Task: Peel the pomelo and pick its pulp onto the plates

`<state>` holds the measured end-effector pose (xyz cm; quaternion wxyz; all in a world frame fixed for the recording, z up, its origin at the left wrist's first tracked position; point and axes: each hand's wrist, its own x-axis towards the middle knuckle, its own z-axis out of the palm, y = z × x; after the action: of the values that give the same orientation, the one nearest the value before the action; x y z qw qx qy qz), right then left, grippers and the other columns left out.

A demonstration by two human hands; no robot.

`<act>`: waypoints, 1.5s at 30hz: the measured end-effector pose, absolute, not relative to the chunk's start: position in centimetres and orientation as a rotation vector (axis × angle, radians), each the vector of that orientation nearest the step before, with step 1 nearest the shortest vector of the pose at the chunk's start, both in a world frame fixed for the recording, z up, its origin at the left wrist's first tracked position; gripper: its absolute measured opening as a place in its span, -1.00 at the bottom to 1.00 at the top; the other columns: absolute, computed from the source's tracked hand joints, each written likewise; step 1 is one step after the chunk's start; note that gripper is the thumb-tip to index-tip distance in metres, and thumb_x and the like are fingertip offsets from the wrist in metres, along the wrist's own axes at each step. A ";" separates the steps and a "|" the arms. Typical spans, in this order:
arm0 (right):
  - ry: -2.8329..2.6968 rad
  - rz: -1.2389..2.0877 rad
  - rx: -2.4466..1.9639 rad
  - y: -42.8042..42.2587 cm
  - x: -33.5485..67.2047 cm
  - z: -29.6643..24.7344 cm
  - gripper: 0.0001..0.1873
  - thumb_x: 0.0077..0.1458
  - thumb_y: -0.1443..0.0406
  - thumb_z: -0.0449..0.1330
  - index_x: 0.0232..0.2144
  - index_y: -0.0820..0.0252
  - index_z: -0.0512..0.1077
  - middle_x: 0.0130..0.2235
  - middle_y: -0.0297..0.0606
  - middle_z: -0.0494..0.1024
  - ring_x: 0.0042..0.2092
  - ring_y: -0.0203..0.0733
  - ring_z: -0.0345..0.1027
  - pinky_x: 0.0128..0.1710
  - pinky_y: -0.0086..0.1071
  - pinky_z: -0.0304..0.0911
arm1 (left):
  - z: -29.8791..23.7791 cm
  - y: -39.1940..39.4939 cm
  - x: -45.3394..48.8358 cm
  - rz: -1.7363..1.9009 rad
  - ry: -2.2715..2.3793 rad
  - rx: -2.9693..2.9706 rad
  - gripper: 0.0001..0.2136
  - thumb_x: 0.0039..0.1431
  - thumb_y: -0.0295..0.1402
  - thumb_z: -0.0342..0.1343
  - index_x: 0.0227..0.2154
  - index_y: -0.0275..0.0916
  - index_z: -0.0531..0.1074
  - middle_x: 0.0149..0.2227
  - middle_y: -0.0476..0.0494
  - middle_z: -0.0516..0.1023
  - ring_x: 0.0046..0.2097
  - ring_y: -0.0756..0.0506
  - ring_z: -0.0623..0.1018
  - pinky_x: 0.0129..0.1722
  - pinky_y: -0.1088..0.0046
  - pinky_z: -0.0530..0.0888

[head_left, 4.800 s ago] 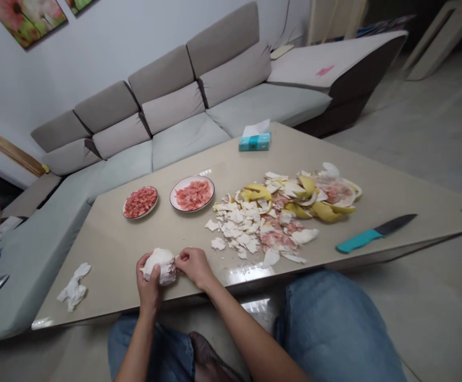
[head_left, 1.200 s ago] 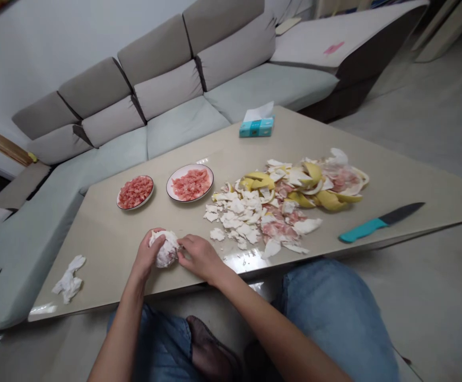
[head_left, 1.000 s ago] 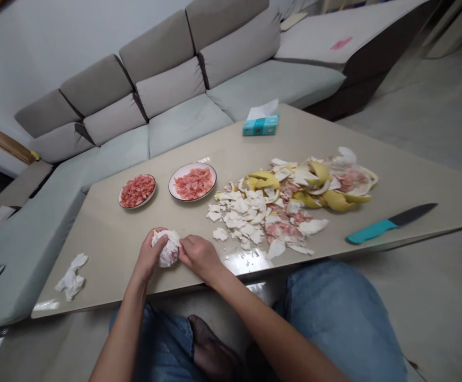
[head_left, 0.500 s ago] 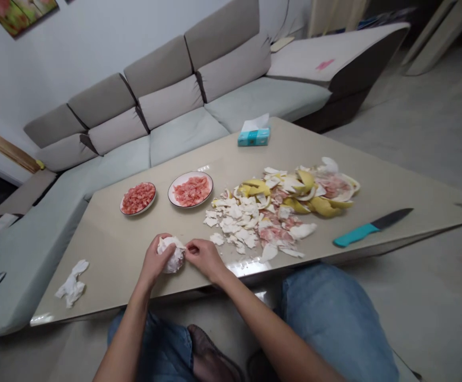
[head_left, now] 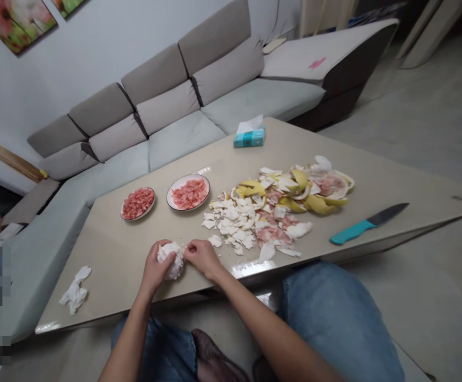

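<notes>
My left hand is wrapped round a peeled pomelo, a roundish lump still covered in white pith. It is held at the table's near edge. Close against its right side, my right hand is closed in a pinch, with a small bit of white pith showing at the fingertips. Torn scraps of pith lie spread to the right of my hands. Behind and among them are yellow pomelo rinds and pinkish membrane skins. Beyond my hands stand two plates of pink pomelo flesh, a left plate and a right plate.
A knife with a turquoise handle lies on the right of the table, blade pointing away to the right. A blue tissue pack sits at the far edge. Crumpled tissue lies at the near left. A grey sofa runs behind.
The view has shifted slightly. Both hands stay at the pomelo, and the right fingertips are now a little apart from its side, with a bit of pith between.
</notes>
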<state>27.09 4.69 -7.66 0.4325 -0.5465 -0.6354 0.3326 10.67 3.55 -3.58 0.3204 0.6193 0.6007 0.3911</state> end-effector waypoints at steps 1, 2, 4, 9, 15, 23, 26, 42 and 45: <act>-1.584 0.851 -1.349 4.7 27.4 -7.5 -0.88 0.00 0.43 0.21 -0.53 0.25 0.52 -0.53 -0.29 0.57 -0.47 -0.27 0.41 -0.46 -0.49 0.19 | -3.7 3.5 10.6 1.031 1.582 1.634 -0.65 -0.05 -0.21 0.25 -0.18 -0.23 0.48 -0.27 -0.12 0.54 -0.28 -0.11 0.51 -0.25 0.40 0.45; -1.587 0.870 -1.331 4.6 27.6 -7.4 -0.88 0.01 0.43 0.21 -0.51 0.24 0.53 -0.52 -0.30 0.57 -0.47 -0.28 0.41 -0.45 -0.50 0.20 | -3.8 3.4 10.6 1.034 1.585 1.640 -0.66 -0.03 -0.21 0.25 -0.17 -0.23 0.48 -0.26 -0.12 0.54 -0.27 -0.11 0.51 -0.24 0.40 0.45; -1.600 0.874 -1.287 4.2 28.1 -7.1 -0.92 0.02 0.40 0.23 -0.43 0.21 0.55 -0.44 -0.31 0.60 -0.44 -0.29 0.41 -0.41 -0.50 0.22 | -4.1 3.3 10.5 1.039 1.587 1.649 -0.66 -0.01 -0.21 0.24 -0.16 -0.23 0.47 -0.24 -0.13 0.53 -0.25 -0.11 0.51 -0.22 0.40 0.44; -1.749 0.694 -1.244 3.2 28.1 -6.4 -0.83 0.14 0.29 0.19 -0.22 0.17 0.53 -0.20 -0.22 0.60 -0.26 -0.24 0.43 -0.24 -0.44 0.22 | -4.5 3.2 10.4 1.052 1.591 1.680 -0.64 -0.01 -0.21 0.23 -0.14 -0.23 0.47 -0.22 -0.13 0.54 -0.23 -0.11 0.52 -0.17 0.38 0.44; -1.947 0.702 -1.514 3.7 27.3 -5.1 -0.74 0.17 0.25 0.06 -0.26 0.20 0.53 -0.22 -0.10 0.60 -0.20 -0.13 0.42 -0.26 -0.39 0.13 | -4.8 3.0 10.0 1.040 1.600 1.759 -0.64 0.01 -0.22 0.22 -0.12 -0.22 0.46 -0.14 -0.15 0.52 -0.14 -0.13 0.51 -0.07 0.33 0.41; -1.794 0.848 -1.552 4.1 27.0 -5.5 -0.74 0.06 0.23 0.10 -0.56 0.17 0.51 -0.46 -0.22 0.58 -0.43 -0.25 0.32 -0.46 -0.42 -0.05 | -4.9 2.6 10.1 1.052 1.583 1.840 -0.70 0.04 -0.26 0.19 -0.14 -0.19 0.45 -0.10 -0.15 0.49 -0.04 -0.16 0.47 0.04 0.27 0.36; -1.616 0.846 -1.639 2.9 26.4 -6.5 -0.69 0.11 0.26 0.02 -0.56 0.19 0.46 -0.50 -0.26 0.53 -0.47 -0.29 0.23 -0.48 -0.42 -0.09 | -4.8 2.7 10.5 1.068 1.574 1.838 -0.71 0.01 -0.28 0.21 -0.17 -0.19 0.47 -0.12 -0.15 0.49 -0.04 -0.17 0.47 0.06 0.26 0.34; -0.548 1.078 -1.074 3.2 31.0 -6.5 -0.69 0.12 0.09 -0.03 -0.56 0.08 0.07 -0.63 -0.55 0.08 -0.65 -0.41 -0.16 -0.68 -0.50 -0.19 | -6.8 2.0 9.7 1.209 1.474 1.513 -0.60 0.06 -0.16 0.16 -0.06 -0.22 0.36 -0.18 -0.12 0.49 -0.23 -0.09 0.50 -0.23 0.43 0.45; -0.552 1.167 -0.928 3.8 33.1 -5.5 -0.69 0.04 0.06 0.18 -0.49 0.16 0.28 -0.56 -0.46 0.32 -0.62 -0.44 0.02 -0.67 -0.54 -0.07 | -7.2 1.9 9.6 1.215 1.470 1.532 -0.58 0.04 -0.17 0.18 -0.04 -0.21 0.36 -0.11 -0.16 0.49 -0.13 -0.14 0.50 -0.13 0.38 0.44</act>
<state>33.07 3.82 -5.47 0.7004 -0.4166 -0.2476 0.5240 9.58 1.94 -7.15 0.3406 0.5889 0.5650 0.4670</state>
